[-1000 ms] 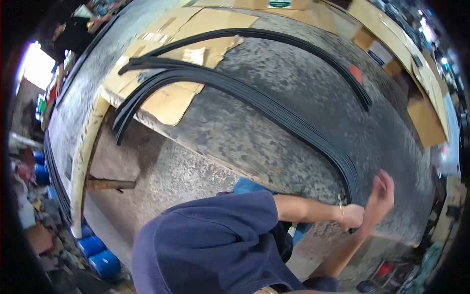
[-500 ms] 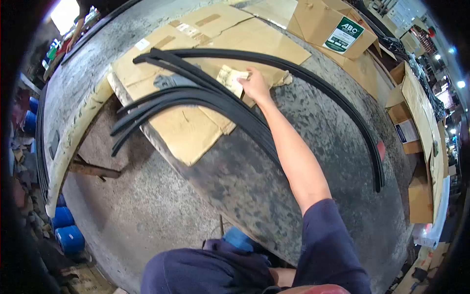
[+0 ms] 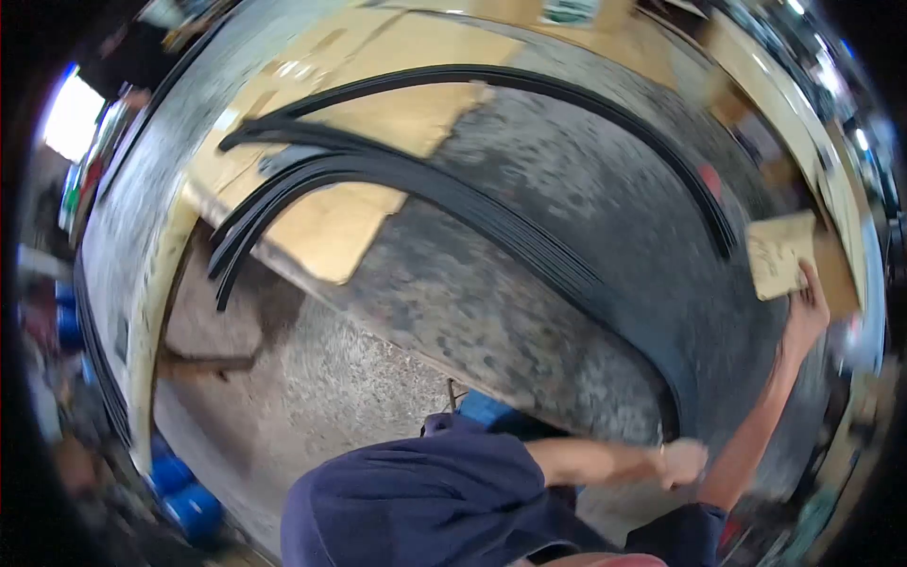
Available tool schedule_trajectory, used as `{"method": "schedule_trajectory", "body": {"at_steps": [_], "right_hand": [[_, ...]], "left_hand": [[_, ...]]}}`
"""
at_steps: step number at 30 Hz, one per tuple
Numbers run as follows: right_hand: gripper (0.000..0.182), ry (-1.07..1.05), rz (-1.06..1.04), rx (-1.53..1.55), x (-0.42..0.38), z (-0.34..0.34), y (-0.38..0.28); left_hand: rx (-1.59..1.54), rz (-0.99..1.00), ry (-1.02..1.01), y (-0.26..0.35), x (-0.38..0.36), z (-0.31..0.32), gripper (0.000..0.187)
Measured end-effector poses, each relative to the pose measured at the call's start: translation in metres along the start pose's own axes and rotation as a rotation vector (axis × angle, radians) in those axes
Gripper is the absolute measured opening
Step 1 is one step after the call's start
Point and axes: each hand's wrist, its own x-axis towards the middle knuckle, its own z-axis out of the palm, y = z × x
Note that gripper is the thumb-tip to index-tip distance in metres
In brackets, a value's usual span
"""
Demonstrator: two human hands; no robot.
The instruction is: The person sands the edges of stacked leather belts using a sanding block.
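Note:
My right hand is at the far right, its fingers pinching the lower edge of a small tan piece of cardboard with faint marks on it. My left hand is closed and slightly blurred at the near edge of the table, by the near end of a bundle of black rubber strips. Whatever it may hold is hidden. The bundle curves across the table to the far left. Another long black strip arches beyond it. Both fan out over a flattened cardboard sheet.
The dark, stained table lies in front of me. Cardboard boxes line its right side. A pale curved edge runs along the left, with blue rolls below. A person is at the far left.
My right hand has carried the cardboard piece from the middle of the flattened sheet to the far right. My left hand has come into view. The camera view has shifted.

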Motion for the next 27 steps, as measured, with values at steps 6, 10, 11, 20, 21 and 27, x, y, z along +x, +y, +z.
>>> {"method": "schedule_trajectory", "body": {"at_steps": [6,10,11,20,21,27], "right_hand": [[0.055,0.704,0.568,-0.533,-0.332,-0.225,0.074],[0.065,0.944,0.866,-0.521,-0.477,-0.199,0.078],[0.058,0.905,0.881,-0.485,-0.474,-0.175,0.061],[0.057,0.699,0.493,-0.222,-0.391,-0.06,0.042],[0.057,0.705,0.497,-0.215,-0.388,-0.059,0.04],[0.056,0.567,0.463,-0.42,-0.412,-0.064,0.054]], "left_hand": [[0.095,-0.012,-0.092,0.014,-0.016,-0.063,0.031],[0.148,0.043,-0.128,0.007,-0.008,-0.046,0.052],[0.144,0.048,-0.154,0.005,-0.007,-0.048,0.054],[0.232,0.027,-0.209,0.005,0.0,-0.043,0.036],[0.224,0.019,-0.205,0.008,0.0,-0.045,0.035],[0.205,0.01,-0.236,0.009,0.0,-0.046,0.041]]}}
